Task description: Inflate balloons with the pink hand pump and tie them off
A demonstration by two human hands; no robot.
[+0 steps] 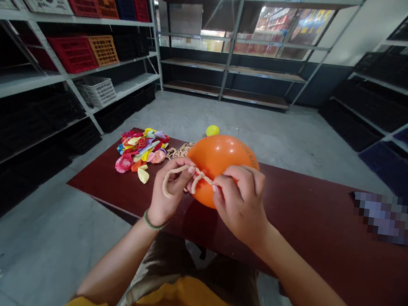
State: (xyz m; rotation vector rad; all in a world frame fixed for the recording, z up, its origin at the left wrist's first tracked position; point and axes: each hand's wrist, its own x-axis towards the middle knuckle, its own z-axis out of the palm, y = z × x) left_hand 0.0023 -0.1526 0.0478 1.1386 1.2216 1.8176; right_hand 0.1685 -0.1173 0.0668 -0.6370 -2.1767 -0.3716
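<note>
An inflated orange balloon (222,150) with faint printing on its right side sits just beyond my hands, over the table. A beige cord (168,181) runs between both hands and is looped at the balloon's neck, where a knot shows. My left hand (172,184) is closed, pinching the cord between thumb and fingers, with a loop hanging over the thumb. My right hand (241,197) pinches the other stretch of cord by fingertip and thumb, drawn taut from the knot. The fingers partly hide the balloon's neck.
On the dark red table (303,224), a heap of colourful deflated balloons (141,148) lies left, beside more beige cord (180,151). A yellow round object (212,131) shows behind the orange balloon. A blurred-out item (384,217) lies right. Shelves with plastic crates (71,52) stand left.
</note>
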